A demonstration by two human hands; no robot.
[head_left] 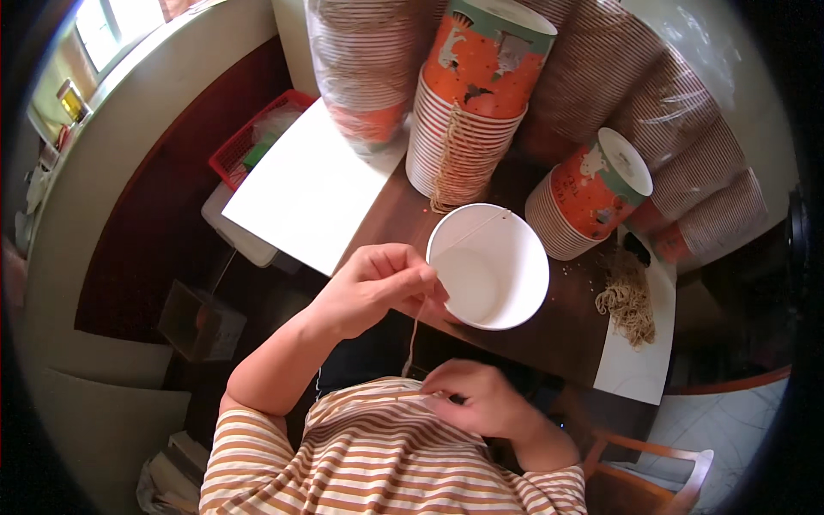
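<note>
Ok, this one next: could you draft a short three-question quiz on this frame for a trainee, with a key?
1. Which of the person's hands is nearer the open white bucket, and what does it pinch?
2. True or false: the tan tangle of strings lies to the right of that bucket.
3. How does the orange-and-green bucket atop the short stack sit? (a) upright (b) upside down (c) lying on its side

Key:
1. The left hand; it pinches a thin string.
2. True.
3. (b): its closed base faces up.
</note>
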